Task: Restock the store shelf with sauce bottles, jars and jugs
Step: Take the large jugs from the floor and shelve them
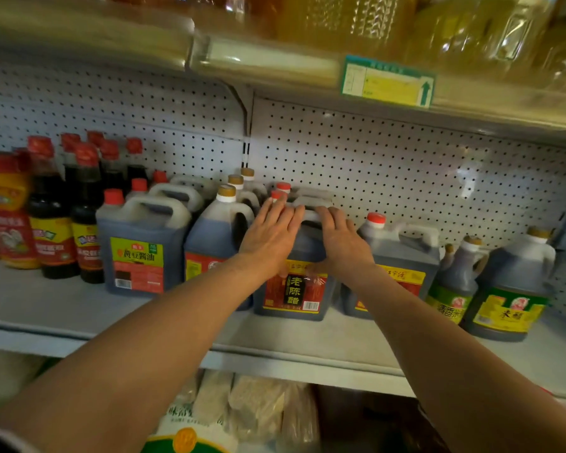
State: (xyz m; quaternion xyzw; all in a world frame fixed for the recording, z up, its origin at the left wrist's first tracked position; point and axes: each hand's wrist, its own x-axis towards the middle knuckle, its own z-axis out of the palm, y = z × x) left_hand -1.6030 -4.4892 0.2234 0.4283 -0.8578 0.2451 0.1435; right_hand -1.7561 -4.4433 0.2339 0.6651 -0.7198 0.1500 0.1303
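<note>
vinegar jug [294, 289] sits mid-shelf under both palms | left hand [268, 237] and right hand [342, 243] lie flat on its shoulders, fingers straight, gripping nothing | looks full, so probably heavy, slick plastic | I'd grab the handle [311, 216] between my fingertips

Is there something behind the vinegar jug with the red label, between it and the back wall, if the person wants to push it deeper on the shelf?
Yes. Both hands, left hand and right hand, rest on the vinegar jug. Directly behind it stands another red-capped jug, before the pegboard wall, so little room seems left.
</note>
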